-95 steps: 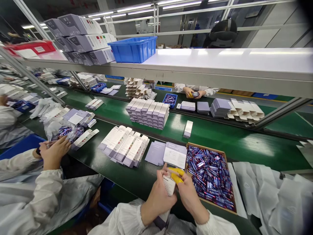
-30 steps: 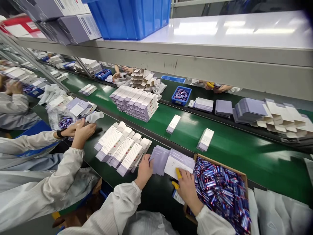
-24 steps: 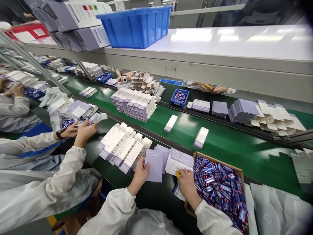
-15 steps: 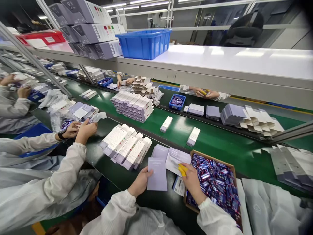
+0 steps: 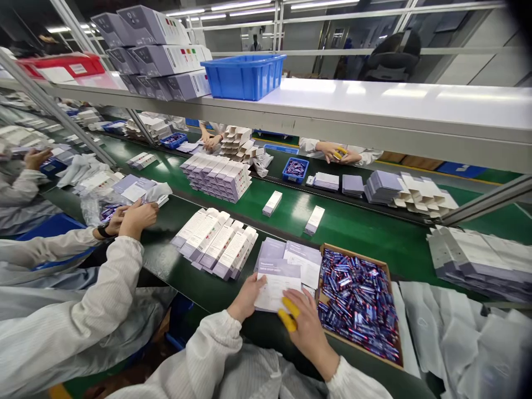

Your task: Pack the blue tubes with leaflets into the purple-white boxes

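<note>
My left hand [image 5: 246, 297] pinches the left edge of a small stack of printed leaflets [image 5: 276, 281], with a white sheet in front and a lilac strip at its top. Curled at the stack's right edge is my right hand [image 5: 306, 321], with yellow finger covers on two digits; its fingertips touch the white sheet. Behind the stack lie lilac booklets [image 5: 268, 249] and white leaflets [image 5: 305, 263] on the dark table. Just to the right, an open cardboard tray [image 5: 361, 360] holds many blue-purple batteries [image 5: 357, 305].
Filled white-and-lilac boxes [image 5: 216, 244] lie left of my hands. Two small boxes [image 5: 272, 203] sit on the green conveyor [image 5: 291, 221]. A shelf [image 5: 374, 105] with a blue bin [image 5: 245, 77] spans above. Co-workers' hands [image 5: 139, 219] are close on the left. Grey bags [image 5: 436, 327] lie right.
My right hand has moved left and nearer, from the white leaflets to the stack in my left hand. A white sheet now covers the lilac booklet there. The whole view shifted slightly.
</note>
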### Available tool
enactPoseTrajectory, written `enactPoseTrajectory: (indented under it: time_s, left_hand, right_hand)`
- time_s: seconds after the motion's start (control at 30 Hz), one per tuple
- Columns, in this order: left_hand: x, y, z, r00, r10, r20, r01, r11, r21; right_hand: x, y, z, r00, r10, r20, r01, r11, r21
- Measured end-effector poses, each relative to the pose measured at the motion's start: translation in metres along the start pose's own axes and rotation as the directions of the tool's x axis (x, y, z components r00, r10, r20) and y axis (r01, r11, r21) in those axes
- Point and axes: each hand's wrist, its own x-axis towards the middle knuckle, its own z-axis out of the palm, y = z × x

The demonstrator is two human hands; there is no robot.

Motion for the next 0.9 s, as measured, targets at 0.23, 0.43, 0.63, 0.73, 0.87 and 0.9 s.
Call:
enactPoseTrajectory:
  time_s: [0.23,0.43,0.63,0.73,0.87,0.9]
  left_hand:
    - [-0.012,0.022,-0.029,0.998,-0.069,0.002,0.069,0.998,-0.005]
    - [-0.022,0.024,-0.031,0.990,-0.109,0.094,0.111,0.994,-0.015]
    - [-0.023,0.021,-0.035,0.963,-0.137,0.230,0.142,0.990,-0.007]
    - [-0.023,0.019,-0.034,0.949,-0.166,0.268,0.160,0.986,0.043]
    - [-0.019,0.012,-0.029,0.953,-0.198,0.231,0.177,0.978,0.107]
    - [-0.018,0.008,-0.027,0.959,-0.203,0.199,0.181,0.976,0.125]
  right_hand:
    - [-0.033,0.038,0.012,0.892,0.399,0.211,-0.285,0.860,-0.424]
    - [-0.049,0.047,0.036,0.892,0.337,0.301,-0.160,0.859,-0.486]
    - [-0.054,0.050,0.042,0.926,0.303,0.225,-0.152,0.845,-0.512]
    - [-0.052,0.051,0.045,0.926,0.276,0.258,-0.121,0.863,-0.490]
    - [-0.050,0.052,0.047,0.925,0.245,0.292,-0.093,0.887,-0.451]
    - [-0.049,0.052,0.047,0.924,0.239,0.299,-0.088,0.893,-0.442]
